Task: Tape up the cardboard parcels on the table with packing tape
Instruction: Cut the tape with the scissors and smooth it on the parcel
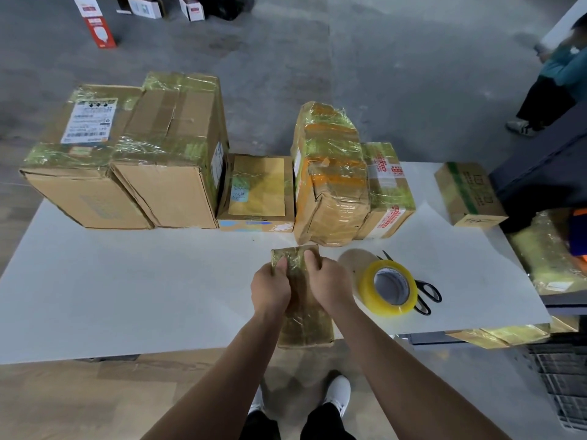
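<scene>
**Fig.** My left hand (pixel 270 289) and right hand (pixel 330 287) grip the far end of a wrapped parcel (pixel 305 325), fingers curled over its top; contents hidden. Its near end overhangs the table (pixel 127 296) edge. Right of the parcel: tape roll (pixel 370 289), scissors (pixel 419 285). Beyond it, a row of taped boxes (pixel 171 173); tabletop stretches left of it.

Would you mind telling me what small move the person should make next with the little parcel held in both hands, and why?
Probably set the small parcel down by the taped boxes behind. The left hand and right hand both grip it, glossy tape already wraps it, and the tape roll sits untouched beside the scissors.
</scene>
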Tool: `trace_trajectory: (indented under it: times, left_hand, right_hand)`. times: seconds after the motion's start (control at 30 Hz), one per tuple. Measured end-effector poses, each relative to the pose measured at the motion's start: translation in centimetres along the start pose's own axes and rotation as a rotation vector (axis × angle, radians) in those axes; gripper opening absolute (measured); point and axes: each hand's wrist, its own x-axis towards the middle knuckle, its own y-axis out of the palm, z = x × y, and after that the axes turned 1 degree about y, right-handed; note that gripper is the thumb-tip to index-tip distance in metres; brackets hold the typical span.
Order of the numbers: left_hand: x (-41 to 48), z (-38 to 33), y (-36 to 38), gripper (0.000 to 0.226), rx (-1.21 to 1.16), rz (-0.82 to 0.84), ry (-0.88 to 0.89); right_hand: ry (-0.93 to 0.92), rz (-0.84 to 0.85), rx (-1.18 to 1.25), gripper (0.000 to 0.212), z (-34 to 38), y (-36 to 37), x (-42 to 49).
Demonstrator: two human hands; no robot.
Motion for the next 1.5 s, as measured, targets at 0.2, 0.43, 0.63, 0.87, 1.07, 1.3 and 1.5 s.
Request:
trace_trajectory:
  times: [0.2,0.43,0.63,0.87,1.07,1.3,1.5]
  left_hand:
    - [0.5,0.8,-0.1,0.041,-0.193,0.095,-0.145]
    - [1.6,-0.1,0.0,0.070,0.103,0.106,-0.079]
    - [1.5,0.5,-0.7,0.085,0.118,0.228,-0.058]
    - [1.7,0.6,-0.6,0.067,0.245,0.163,-0.026]
    - [1.8,0.6,-1.6,0.050,0.366,0.166,-0.001]
    - [2.2,-1.1,-1.4,0.052,0.629,0.178,0.440]
    - [3.6,-2.3,-2.6,0.043,0.797,0.324,0.425]
  right_hand:
    - [-0.126,-0.157,-0.010,0.049,0.0,-1.1,0.7]
    - [0.070,0.052,0.229,0.084,-0.7,-1.1,0.2]
    - [0.146,0.080,0.116,0.064,-1.7,-0.2,2.3]
    - [0.093,0.053,0.173,0.045,-2.4,-0.5,3.0]
    - [0.096,0.196,0.136,0.057,-1.8,0.4,2.7]
    - [-0.085,0.209,-0.020,0.030,0.0,-0.1,3.6]
    - [-0.267,0.190,-0.001,0.026,0.7,-1.7,4.4]
